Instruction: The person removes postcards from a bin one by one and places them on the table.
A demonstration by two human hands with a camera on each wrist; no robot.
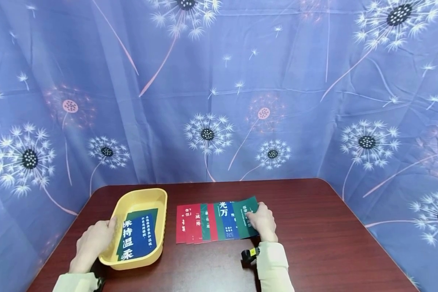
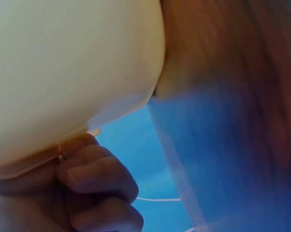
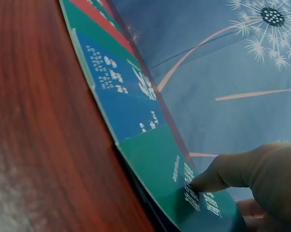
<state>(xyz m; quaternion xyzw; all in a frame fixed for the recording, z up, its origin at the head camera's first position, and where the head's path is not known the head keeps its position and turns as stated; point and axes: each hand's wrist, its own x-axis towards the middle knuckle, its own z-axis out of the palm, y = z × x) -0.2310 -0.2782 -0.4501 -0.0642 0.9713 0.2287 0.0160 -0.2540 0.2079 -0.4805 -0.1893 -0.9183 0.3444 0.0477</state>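
Observation:
My left hand [image 1: 95,242] grips the left rim of a yellow plastic basin [image 1: 159,211]; in the left wrist view its fingers [image 2: 99,171] curl under the rim. Inside the basin lie a blue card [image 1: 144,237] and green cards, printed with white characters. My right hand [image 1: 264,221] pinches the right edge of a green card [image 1: 245,227], the last in a row of overlapping cards. In the right wrist view the thumb [image 3: 223,174] lies on this card's face, with the other fingers mostly hidden behind it. The card's right end is raised a little.
The row runs leftward through blue cards [image 1: 229,221] and green ones to red cards [image 1: 184,233]. All lie on a dark red-brown wooden table [image 1: 325,243]. A blue dandelion-print curtain [image 1: 233,101] hangs behind the table. A black wrist camera [image 1: 249,255] sits at the right cuff.

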